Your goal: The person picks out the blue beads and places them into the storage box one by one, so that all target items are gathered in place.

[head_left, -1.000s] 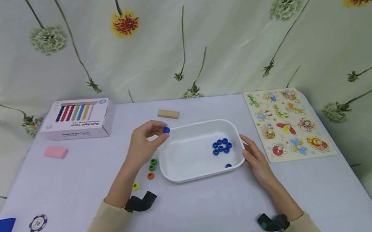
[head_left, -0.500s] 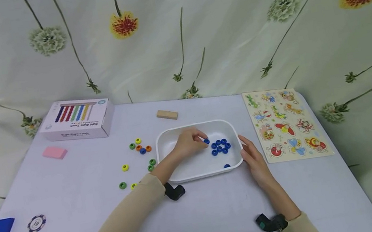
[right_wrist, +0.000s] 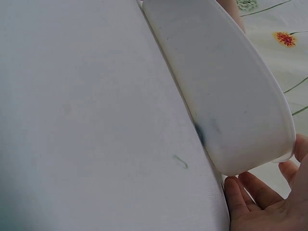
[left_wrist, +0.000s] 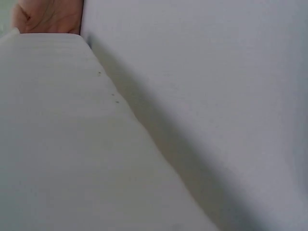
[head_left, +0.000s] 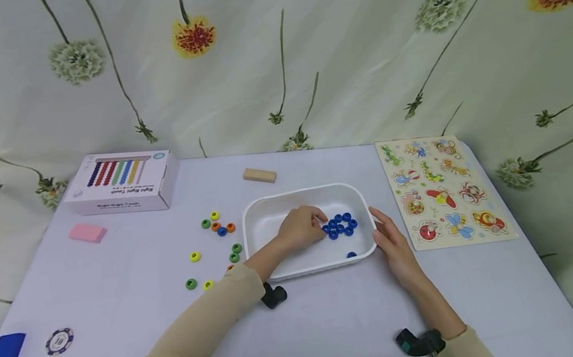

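Note:
Inside the white plastic tray (head_left: 290, 269), my left hand (head_left: 299, 229) is lowered with its fingertips at a small blue bead (head_left: 326, 229), which it appears to pinch close to the tray floor. Several more blue beads (head_left: 340, 229) lie just right of those fingertips, and a single one (head_left: 351, 254) sits by the near wall. My right hand (head_left: 395, 243) holds the tray's right end. The right wrist view shows its fingers (right_wrist: 260, 192) against the outside of the tray wall. The left wrist view shows mostly the tray's outer side (left_wrist: 72, 120), and the left hand's fingers are hidden there.
Left of the tray lie several loose green, yellow, orange and blue beads (head_left: 222, 231). Around them are a wooden block (head_left: 259, 175), a printed box (head_left: 119, 184), a pink block (head_left: 87, 232), a poker chip (head_left: 60, 341) and a blue card-like piece (head_left: 4, 356). An animal puzzle board (head_left: 439, 191) lies right.
From the tray's left rim, my left hand has carried a blue bead rightward and down beside the other blue beads inside. My right hand stays at the tray's right end.

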Tool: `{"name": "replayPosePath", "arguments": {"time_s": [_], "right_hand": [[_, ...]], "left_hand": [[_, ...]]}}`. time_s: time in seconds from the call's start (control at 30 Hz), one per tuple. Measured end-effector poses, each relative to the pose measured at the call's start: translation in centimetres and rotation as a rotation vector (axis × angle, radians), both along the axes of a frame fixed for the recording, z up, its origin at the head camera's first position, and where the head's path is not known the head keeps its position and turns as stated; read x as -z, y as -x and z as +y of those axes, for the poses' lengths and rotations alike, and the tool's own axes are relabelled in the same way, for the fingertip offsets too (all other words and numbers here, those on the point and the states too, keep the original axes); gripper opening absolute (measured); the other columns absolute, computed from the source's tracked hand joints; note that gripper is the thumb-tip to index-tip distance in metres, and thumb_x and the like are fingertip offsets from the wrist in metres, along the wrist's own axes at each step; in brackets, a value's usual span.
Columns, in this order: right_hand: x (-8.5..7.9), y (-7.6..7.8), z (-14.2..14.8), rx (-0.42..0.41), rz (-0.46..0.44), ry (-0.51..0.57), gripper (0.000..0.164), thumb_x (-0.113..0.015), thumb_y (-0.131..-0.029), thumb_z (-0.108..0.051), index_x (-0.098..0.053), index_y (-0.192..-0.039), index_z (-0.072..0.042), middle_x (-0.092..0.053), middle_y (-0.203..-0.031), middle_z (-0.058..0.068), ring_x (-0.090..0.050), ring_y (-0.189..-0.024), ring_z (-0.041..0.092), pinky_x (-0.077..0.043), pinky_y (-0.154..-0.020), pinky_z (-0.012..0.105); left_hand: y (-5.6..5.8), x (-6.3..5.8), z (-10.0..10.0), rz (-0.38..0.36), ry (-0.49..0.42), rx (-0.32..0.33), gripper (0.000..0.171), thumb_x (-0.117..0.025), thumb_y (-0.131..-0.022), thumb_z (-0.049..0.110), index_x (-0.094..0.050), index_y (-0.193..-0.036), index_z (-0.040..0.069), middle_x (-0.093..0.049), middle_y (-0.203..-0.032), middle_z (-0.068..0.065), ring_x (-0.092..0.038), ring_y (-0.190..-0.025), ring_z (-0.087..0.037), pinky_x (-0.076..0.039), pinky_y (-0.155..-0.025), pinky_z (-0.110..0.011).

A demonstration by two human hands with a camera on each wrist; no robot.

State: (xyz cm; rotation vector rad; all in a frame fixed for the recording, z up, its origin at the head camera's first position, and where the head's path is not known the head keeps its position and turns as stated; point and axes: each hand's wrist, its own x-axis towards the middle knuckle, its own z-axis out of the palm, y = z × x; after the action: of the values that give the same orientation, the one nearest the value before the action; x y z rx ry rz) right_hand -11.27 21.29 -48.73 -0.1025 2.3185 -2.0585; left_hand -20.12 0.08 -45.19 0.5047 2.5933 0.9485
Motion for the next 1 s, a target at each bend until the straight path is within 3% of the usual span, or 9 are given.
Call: {"name": "replayPosePath", "arguments": {"time_s": [0.17,0.3,0.43,0.57,0.67,0.83,0.9,1.0], "right_hand": [[0.1,0.0,-0.3,-0.006,0.006,0.010,0.044,-0.039,-0.095,-0.030,-0.029,-0.137,-0.028,-0.038,-0.138,0.006,-0.041,-0.123,0.023,-0.037,-0.093,0.022],[0.1,0.0,-0.5,0.010,-0.007,0.016,0.042,-0.040,-0.094,-0.028,-0.032,-0.135,-0.032,-0.041,-0.136,0.004,-0.042,-0.122,0.021,-0.037,-0.094,0.024],[0.0,0.0,-0.5,0.021,-0.016,0.009,0.041,-0.040,-0.094,-0.030,-0.033,-0.134,-0.034,-0.041,-0.135,0.002,-0.042,-0.122,0.019,-0.035,-0.096,0.029],[-0.2,0.0,-0.3,0.029,-0.018,0.003,0.041,-0.040,-0.094,-0.030,-0.033,-0.134,-0.034,-0.041,-0.136,0.003,-0.042,-0.122,0.018,-0.034,-0.098,0.030],[-0.2,0.0,-0.2,0.030,-0.015,0.008,0.041,-0.039,-0.094,-0.027,-0.033,-0.134,-0.034,-0.040,-0.136,0.003,-0.041,-0.122,0.018,-0.034,-0.097,0.026],[-0.1,0.0,-0.2,0.027,-0.012,0.013,0.041,-0.040,-0.094,-0.028,-0.033,-0.134,-0.033,-0.041,-0.136,0.003,-0.042,-0.122,0.018,-0.035,-0.094,0.020],[-0.1,-0.1,-0.2,0.027,-0.016,0.011,0.041,-0.041,-0.094,-0.030,-0.033,-0.134,-0.033,-0.041,-0.136,0.001,-0.042,-0.122,0.018,-0.036,-0.093,0.019],[-0.2,-0.1,-0.2,0.029,-0.016,0.016,0.041,-0.042,-0.093,-0.032,-0.034,-0.133,-0.034,-0.042,-0.135,0.000,-0.042,-0.121,0.017,-0.036,-0.093,0.019]], "left_hand": [[-1.6,-1.2,-1.0,0.126,0.026,-0.003,0.033,-0.069,-0.074,0.021,-0.063,-0.106,0.016,-0.061,-0.081,0.005,-0.053,-0.071,-0.009,-0.040,-0.060,-0.023],[-3.6,-2.8,-3.5,0.282,-0.065,-0.021,0.035,-0.069,-0.075,0.022,-0.062,-0.108,0.015,-0.064,-0.094,-0.001,-0.057,-0.082,-0.013,-0.045,-0.068,-0.027],[-4.4,-3.9,-7.9,0.377,-0.206,-0.142,0.032,-0.070,-0.075,0.021,-0.063,-0.105,0.013,-0.062,-0.096,-0.006,-0.055,-0.088,-0.020,-0.044,-0.073,-0.034],[-4.0,-3.5,-12.9,0.357,-0.330,-0.327,0.035,-0.072,-0.074,0.026,-0.064,-0.106,0.015,-0.058,-0.099,-0.007,-0.051,-0.094,-0.025,-0.040,-0.080,-0.043],[-3.4,-2.3,-16.0,0.329,-0.388,-0.425,0.037,-0.071,-0.074,0.028,-0.063,-0.108,0.015,-0.054,-0.104,-0.007,-0.048,-0.099,-0.026,-0.035,-0.087,-0.047],[-2.8,0.7,-19.1,0.286,-0.385,-0.489,0.037,-0.068,-0.077,0.031,-0.062,-0.111,0.017,-0.053,-0.109,-0.001,-0.044,-0.103,-0.020,-0.031,-0.090,-0.045],[-2.7,1.5,-19.5,0.256,-0.367,-0.492,0.039,-0.067,-0.077,0.034,-0.061,-0.111,0.017,-0.052,-0.111,-0.001,-0.043,-0.102,-0.019,-0.031,-0.088,-0.043],[-2.8,1.7,-19.4,0.198,-0.341,-0.498,0.042,-0.068,-0.076,0.037,-0.061,-0.111,0.015,-0.052,-0.112,-0.005,-0.041,-0.101,-0.020,-0.030,-0.086,-0.041]]}}
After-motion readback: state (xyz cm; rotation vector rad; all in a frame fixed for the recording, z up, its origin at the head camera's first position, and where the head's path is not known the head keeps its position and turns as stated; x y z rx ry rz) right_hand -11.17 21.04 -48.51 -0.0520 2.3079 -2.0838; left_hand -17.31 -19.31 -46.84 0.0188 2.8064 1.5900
